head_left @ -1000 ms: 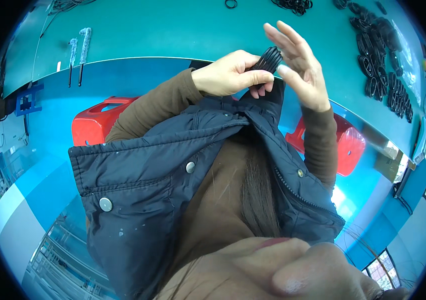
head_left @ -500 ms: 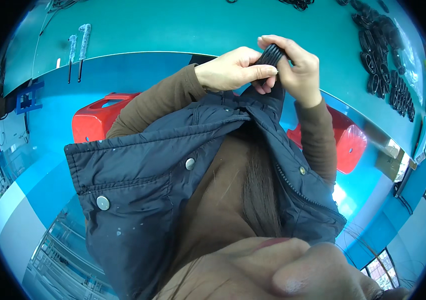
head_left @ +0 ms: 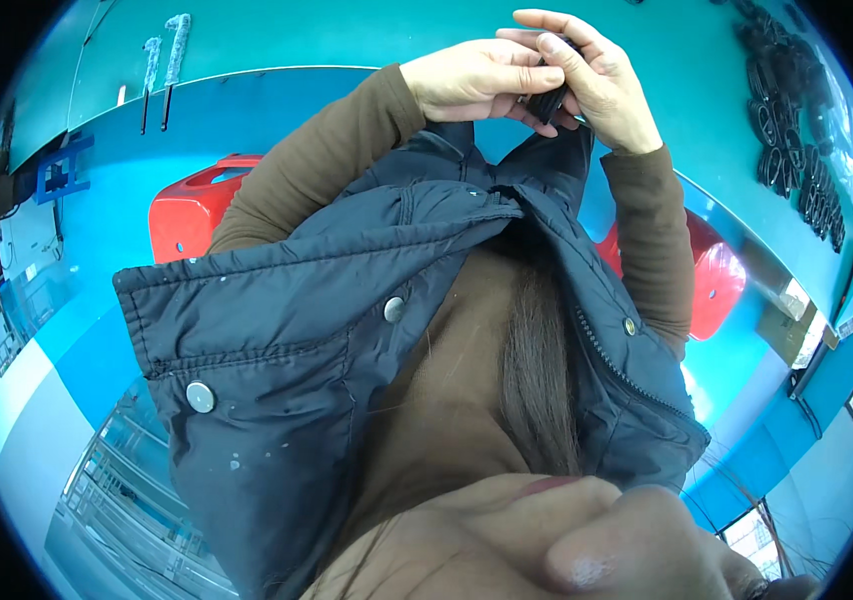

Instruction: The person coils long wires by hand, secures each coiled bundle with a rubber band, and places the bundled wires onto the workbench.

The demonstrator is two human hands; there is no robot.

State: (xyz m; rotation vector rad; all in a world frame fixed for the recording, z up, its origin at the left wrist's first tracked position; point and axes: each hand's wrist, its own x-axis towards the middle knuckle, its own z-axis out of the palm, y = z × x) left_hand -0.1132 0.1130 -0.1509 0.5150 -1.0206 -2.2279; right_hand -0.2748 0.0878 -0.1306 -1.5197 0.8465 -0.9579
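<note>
My left hand [head_left: 472, 80] and my right hand [head_left: 592, 85] meet above the teal table [head_left: 347, 40] at the top of the view. Both are closed around one small black ribbed part [head_left: 547, 102], and only its lower end shows between the fingers. The fingers of my right hand lie over the top of it, while my left hand pinches it from the left. Brown sleeves and an open dark padded jacket [head_left: 327, 320] fill the middle of the view below the hands.
Several black rubber rings [head_left: 787, 130] lie heaped along the table's right side. Two slim grey tools [head_left: 165, 55] lie at the table's far left. A red stool [head_left: 192, 205] stands under the table to the left, another red stool [head_left: 719, 275] to the right.
My right hand, spread open a second ago, has folded its fingers over the black part. Both hands have shifted slightly up and away with it.
</note>
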